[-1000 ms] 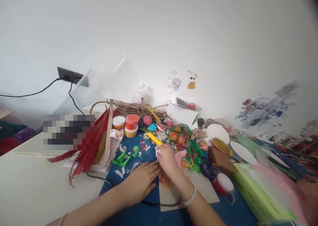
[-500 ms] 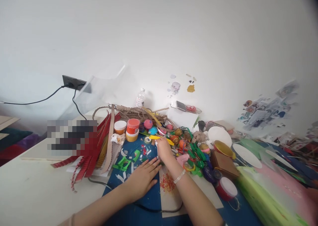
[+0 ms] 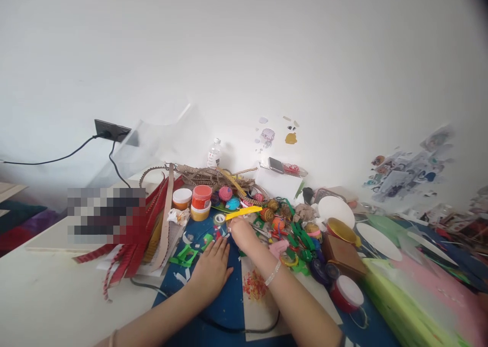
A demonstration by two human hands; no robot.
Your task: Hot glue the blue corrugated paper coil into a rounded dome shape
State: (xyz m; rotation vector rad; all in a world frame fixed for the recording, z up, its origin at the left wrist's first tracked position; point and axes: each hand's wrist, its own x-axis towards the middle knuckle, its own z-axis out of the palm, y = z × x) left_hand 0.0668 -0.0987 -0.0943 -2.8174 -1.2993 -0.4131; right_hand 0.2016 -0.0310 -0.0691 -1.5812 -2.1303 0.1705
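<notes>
My left hand (image 3: pixel 211 266) lies flat on the blue mat (image 3: pixel 227 304), fingers stretched forward, their tips among small white, red and blue paper scraps. Just to its right, my right hand (image 3: pixel 241 233) is closed, wrist bent to the left. A long yellow craft knife (image 3: pixel 246 213) shows above its knuckles and appears to be in its grip; the fingers are mostly hidden behind the hand. Green cut-out paper (image 3: pixel 185 256) rests left of my left hand. Under my right forearm is a cream sheet (image 3: pixel 254 319) with red and orange specks (image 3: pixel 254 285).
Paint jars (image 3: pixel 201 202) and a tape roll (image 3: pixel 219 219) stand behind the hands. Red corrugated strips (image 3: pixel 141 250) spread at left. Yarn balls (image 3: pixel 273 212), a brown box (image 3: pixel 345 256) and a red jar (image 3: pixel 346 293) crowd the right. A black cable (image 3: pixel 236 330) crosses the front.
My right hand has shifted left, and the yellow craft knife has swung so its right end now points up. My left hand has slid slightly left and forward over the scraps.
</notes>
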